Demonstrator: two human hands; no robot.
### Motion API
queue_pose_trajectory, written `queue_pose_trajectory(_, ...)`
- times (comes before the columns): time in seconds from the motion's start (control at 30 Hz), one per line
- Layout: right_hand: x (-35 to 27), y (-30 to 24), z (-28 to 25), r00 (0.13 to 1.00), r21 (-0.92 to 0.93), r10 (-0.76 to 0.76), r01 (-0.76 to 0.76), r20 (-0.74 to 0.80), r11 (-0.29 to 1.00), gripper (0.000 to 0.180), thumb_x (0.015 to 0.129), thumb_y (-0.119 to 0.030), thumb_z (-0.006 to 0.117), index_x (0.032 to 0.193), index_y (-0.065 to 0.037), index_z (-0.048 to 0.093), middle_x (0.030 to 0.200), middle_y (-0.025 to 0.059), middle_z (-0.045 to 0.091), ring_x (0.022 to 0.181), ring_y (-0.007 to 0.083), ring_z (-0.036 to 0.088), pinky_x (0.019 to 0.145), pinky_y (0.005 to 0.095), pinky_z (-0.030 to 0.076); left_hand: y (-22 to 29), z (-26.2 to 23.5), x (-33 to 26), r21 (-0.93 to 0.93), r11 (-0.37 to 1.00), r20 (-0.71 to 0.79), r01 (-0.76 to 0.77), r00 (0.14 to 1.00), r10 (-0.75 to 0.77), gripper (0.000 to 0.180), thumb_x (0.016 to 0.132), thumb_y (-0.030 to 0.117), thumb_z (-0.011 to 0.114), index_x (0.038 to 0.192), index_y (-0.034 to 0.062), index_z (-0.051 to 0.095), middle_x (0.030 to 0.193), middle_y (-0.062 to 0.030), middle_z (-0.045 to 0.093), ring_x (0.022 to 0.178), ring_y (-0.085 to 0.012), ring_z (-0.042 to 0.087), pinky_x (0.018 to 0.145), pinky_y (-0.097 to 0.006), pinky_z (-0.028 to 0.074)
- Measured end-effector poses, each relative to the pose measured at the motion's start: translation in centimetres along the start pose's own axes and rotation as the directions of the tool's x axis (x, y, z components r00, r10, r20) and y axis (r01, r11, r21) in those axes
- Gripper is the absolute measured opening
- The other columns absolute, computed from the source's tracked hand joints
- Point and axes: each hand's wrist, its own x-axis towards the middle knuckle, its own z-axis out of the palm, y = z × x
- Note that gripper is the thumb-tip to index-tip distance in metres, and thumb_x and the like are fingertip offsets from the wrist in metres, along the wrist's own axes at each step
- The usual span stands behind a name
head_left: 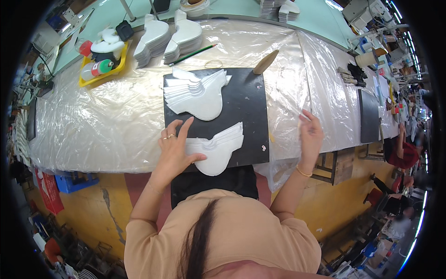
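Observation:
A fanned set of white shaped pieces [216, 156] lies at the near edge of a black mat [251, 102]. My left hand [175, 148] is over its left side, fingers spread, with the thumb tip at the top piece. Farther up the mat lies a second fanned set of similar white pieces [207, 100]. To the right of the mat, my right hand [311, 139] is raised above the plastic-covered table, its fingers loosely bent and a little apart. Nothing shows in it.
A brown wooden tool [266, 62] stands at the mat's far right corner. Behind the mat are a green pencil [193, 54], a rubber band [213, 63] and two stacks of white pieces [184, 39]. A yellow basket [104, 74] with bottles sits at left; a dark board [368, 116] lies at right.

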Motion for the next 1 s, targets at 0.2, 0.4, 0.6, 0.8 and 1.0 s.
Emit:
queue_pose_trajectory(0.2, -0.1, -0.6, 0.4, 0.992, 0.211, 0.123, -0.122, 0.008, 0.970, 0.018, 0.092, -0.007, 0.061, 0.079, -0.007, 0.048, 0.081, 0.0049, 0.065, 0.060, 0.0029, 0.045, 0.053, 0.0192, 0.039, -4.1, 0.4, 5.2, -0.067, 0.966, -0.353, 0.249, 0.900, -0.257, 0.068, 0.070, 0.049, 0.079, 0.121, 0.0098, 0.055, 0.123, -0.0177, 0.048, 0.111, -0.0391, 0.046, 0.094, -0.051, 0.036)
queue_pose_trajectory(0.4, -2.3, -1.7, 6.4, 0.993, 0.232, 0.029, -0.054, 0.111, 0.971, 0.019, 0.086, -0.012, 0.072, 0.090, -0.005, 0.055, 0.069, -0.0019, 0.053, 0.056, 0.0028, 0.046, 0.050, 0.0182, 0.038, -6.9, 0.2, 7.9, -0.131, 0.938, -0.258, 0.322, 0.902, -0.346, 0.040, 0.077, 0.039, 0.077, 0.088, 0.0021, 0.066, 0.099, -0.0151, 0.058, 0.095, -0.0295, 0.056, 0.084, -0.041, 0.044)
queue_pose_trajectory(0.6, -3.3, -4.5, 8.3, 0.898, 0.253, 0.158, -0.278, 0.410, 0.927, 0.018, 0.086, -0.014, 0.071, 0.092, -0.005, 0.057, 0.074, -0.0011, 0.056, 0.049, 0.0037, 0.047, 0.042, 0.0180, 0.037, -6.0, -1.7, 6.4, -0.554, 0.790, -0.211, 0.262, 0.874, -0.437, 0.023, 0.085, 0.015, 0.070, 0.081, -0.0064, 0.064, 0.070, -0.0104, 0.067, 0.059, -0.0133, 0.064, 0.054, -0.024, 0.048)
queue_pose_trajectory(0.8, -4.2, -6.4, 11.0, 0.883, 0.175, -0.147, 0.075, 0.446, 0.982, 0.014, 0.083, -0.011, 0.072, 0.086, -0.002, 0.061, 0.076, 0.0009, 0.059, 0.070, 0.0093, 0.053, 0.066, 0.0242, 0.044, -4.8, -2.4, 5.6, -0.549, 0.772, -0.177, 0.322, 0.857, -0.484, 0.026, 0.088, 0.018, 0.068, 0.080, -0.0058, 0.063, 0.071, -0.0108, 0.067, 0.062, -0.0125, 0.066, 0.053, -0.023, 0.048)
queue_pose_trajectory(1.0, -4.8, -7.5, 11.6, 0.837, 0.176, -0.206, 0.134, 0.506, 0.975, 0.014, 0.083, -0.010, 0.072, 0.085, -0.001, 0.061, 0.079, 0.0057, 0.063, 0.070, 0.0127, 0.058, 0.065, 0.0262, 0.046, -6.2, -1.5, 6.0, -0.551, 0.804, -0.325, 0.223, 0.830, -0.453, 0.032, 0.086, 0.027, 0.071, 0.079, -0.0028, 0.061, 0.065, -0.0061, 0.061, 0.054, -0.0107, 0.056, 0.051, -0.023, 0.043)
